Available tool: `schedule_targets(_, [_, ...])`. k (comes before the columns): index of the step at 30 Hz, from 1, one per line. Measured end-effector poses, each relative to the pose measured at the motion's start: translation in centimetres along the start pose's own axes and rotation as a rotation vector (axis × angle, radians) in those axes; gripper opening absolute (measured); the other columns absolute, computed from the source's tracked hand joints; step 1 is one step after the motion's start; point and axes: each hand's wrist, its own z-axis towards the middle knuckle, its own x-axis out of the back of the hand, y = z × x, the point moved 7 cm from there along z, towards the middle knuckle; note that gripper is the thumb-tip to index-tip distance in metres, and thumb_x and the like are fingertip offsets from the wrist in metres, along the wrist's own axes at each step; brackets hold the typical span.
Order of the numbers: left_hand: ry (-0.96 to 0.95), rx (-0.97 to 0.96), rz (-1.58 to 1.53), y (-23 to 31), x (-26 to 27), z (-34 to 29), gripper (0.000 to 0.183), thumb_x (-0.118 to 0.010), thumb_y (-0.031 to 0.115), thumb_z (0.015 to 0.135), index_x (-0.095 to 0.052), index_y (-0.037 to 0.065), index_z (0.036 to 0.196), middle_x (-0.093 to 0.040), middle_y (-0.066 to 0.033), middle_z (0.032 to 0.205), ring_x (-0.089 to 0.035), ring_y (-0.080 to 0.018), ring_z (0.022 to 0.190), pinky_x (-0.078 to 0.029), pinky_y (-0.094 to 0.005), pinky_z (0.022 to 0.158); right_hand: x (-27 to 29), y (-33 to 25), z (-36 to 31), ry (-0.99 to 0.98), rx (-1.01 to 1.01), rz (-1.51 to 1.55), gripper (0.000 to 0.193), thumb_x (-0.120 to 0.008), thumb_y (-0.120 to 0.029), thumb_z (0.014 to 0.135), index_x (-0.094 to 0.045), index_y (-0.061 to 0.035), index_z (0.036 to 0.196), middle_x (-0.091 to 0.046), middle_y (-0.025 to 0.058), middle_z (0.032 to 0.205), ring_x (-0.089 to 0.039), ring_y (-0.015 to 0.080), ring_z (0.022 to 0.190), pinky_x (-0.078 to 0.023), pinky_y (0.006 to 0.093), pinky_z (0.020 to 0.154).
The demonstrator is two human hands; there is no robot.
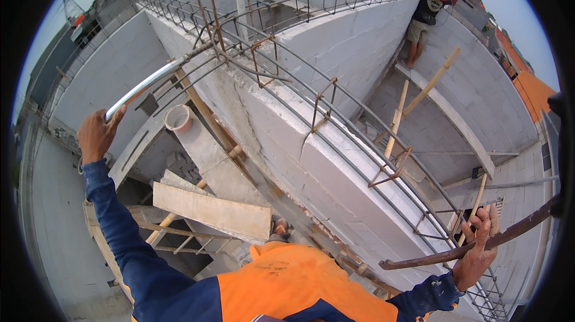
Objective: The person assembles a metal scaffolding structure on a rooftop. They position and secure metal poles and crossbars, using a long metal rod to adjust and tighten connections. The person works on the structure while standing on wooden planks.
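Rooftop, high up, grey block wall [335,160] with steel bar cage [335,100] on top. My left hand [96,136] wrapped round shiny pipe [144,85], far left. My right hand [477,250] closed round rusty bar [509,232], near right. Bar long; I think it could slip, swing, fall down.
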Motion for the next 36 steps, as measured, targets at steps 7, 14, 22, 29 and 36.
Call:
schedule_targets(7, [0.008,0.032,0.001,1.0,0.4,-0.6,0.086,-0.047,0.084,0.081,-0.067,0.001,0.073,-0.062,-0.0167,0.061,-0.066,-0.0339,0.061,-0.05,-0.0459,0.058,3.8,2.5,0.6,-0.028,0.013,-0.192,0.049,-0.047,-0.032,0.106,-0.052,0.0077,0.134,-0.065,0.0205,0.116,-0.063,0.0235,0.108,-0.051,0.0339,0.098])
schedule_targets(14, [0.015,0.091,0.04,0.9,0.2,-1.0,0.089,-0.045,0.087,0.079,-0.072,0.002,0.079,-0.065,-0.0173,0.064,-0.068,-0.0343,0.064,-0.052,-0.0461,0.061,3.4,4.0,0.2,-0.108,0.034,-0.377,0.043,-0.05,-0.026,0.105,-0.057,0.0087,0.129,-0.068,0.0192,0.113,-0.062,0.0222,0.108,-0.047,0.0325,0.095])
schedule_targets(22, [0.022,0.125,0.02,0.6,-0.7,-1.1,0.092,-0.044,0.091,0.075,-0.07,0.003,0.07,-0.062,-0.0153,0.058,-0.066,-0.0308,0.058,-0.051,-0.0427,0.057,3.3,4.8,2.0,-0.237,0.077,-0.32,0.048,-0.054,-0.035,0.101,-0.064,0.007,0.122,-0.068,0.0195,0.108,-0.063,0.0226,0.109,-0.047,0.0346,0.095])
schedule_targets(29, [0.025,0.153,-0.018,0.7,-0.9,-1.6,0.095,-0.046,0.092,0.073,-0.068,0.001,0.066,-0.06,-0.0158,0.055,-0.064,-0.0302,0.056,-0.05,-0.0436,0.055,2.5,5.6,2.4,-0.297,0.014,-0.299,0.049,-0.056,-0.037,0.097,-0.068,0.0058,0.116,-0.069,0.0177,0.102,-0.064,0.0223,0.091,-0.05,0.0345,0.086])
schedule_targets(36, [0.058,0.196,0.011,1.2,-0.5,-2.1,0.097,-0.047,0.094,0.07,-0.067,0.0,0.066,-0.063,-0.0178,0.06,-0.066,-0.0323,0.059,-0.05,-0.0455,0.056,1.9,5.9,2.7,-0.414,-0.002,-0.371,0.051,-0.06,-0.04,0.094,-0.069,0.006,0.115,-0.07,0.0159,0.1,-0.064,0.021,0.09,-0.049,0.0321,0.08])
